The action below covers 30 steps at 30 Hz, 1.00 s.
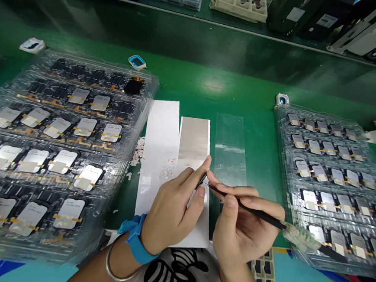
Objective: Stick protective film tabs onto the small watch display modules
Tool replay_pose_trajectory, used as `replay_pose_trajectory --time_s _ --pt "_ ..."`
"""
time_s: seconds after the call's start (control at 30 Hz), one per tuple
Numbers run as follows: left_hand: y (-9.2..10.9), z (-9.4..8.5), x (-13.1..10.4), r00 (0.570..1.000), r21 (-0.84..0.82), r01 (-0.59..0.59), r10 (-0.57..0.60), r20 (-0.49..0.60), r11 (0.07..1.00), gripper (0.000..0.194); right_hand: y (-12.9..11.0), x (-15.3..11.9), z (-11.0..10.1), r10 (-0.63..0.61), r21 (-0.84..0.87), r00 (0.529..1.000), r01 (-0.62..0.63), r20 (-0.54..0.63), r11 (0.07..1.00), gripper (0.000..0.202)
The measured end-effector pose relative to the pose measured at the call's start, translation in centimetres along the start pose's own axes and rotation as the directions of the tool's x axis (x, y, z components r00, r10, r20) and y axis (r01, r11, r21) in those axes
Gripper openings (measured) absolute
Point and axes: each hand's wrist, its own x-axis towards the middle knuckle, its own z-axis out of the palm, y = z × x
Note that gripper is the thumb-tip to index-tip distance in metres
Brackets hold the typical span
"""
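My left hand (175, 203), with a blue wrist strap (135, 236), is closed around a small thin dark piece (201, 181) seen nearly edge-on between thumb and fingers; its kind is unclear. My right hand (248, 219) grips black tweezers (262, 214), their rear part wrapped in pale material. The tweezers' tips meet the dark piece or lie very near it. Under and beyond the hands lies a white sheet with a grey-beige panel (194, 137). A plain white strip (160, 134) with small pinkish scraps (169, 168) is at its left, a clear film (229, 151) at its right.
A clear tray (106, 191) of silver-backed display modules fills the left side; a similar tray (283, 166) stands at right. More scraps (138, 152) lie beside the left tray. Small watch-like cases (137, 62) sit behind. A shelf (207, 17) with trays and boxes crosses the back.
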Motion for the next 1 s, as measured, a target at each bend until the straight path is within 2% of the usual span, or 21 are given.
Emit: replay_pose_trajectory --time_s 0.6,1.0 --pt "0.06 -0.09 -0.01 1.0 0.04 0.008 -0.008 0.003 0.999 0.051 0.11 -0.02 -0.09 -0.042 -0.002 0.999 0.042 0.012 0.999 0.035" --pt "-0.07 -0.06 -0.19 1.0 -0.003 0.007 -0.007 0.003 1.0 0.052 -0.04 0.07 -0.1 -0.067 -0.005 0.995 0.067 0.08 0.998 0.035"
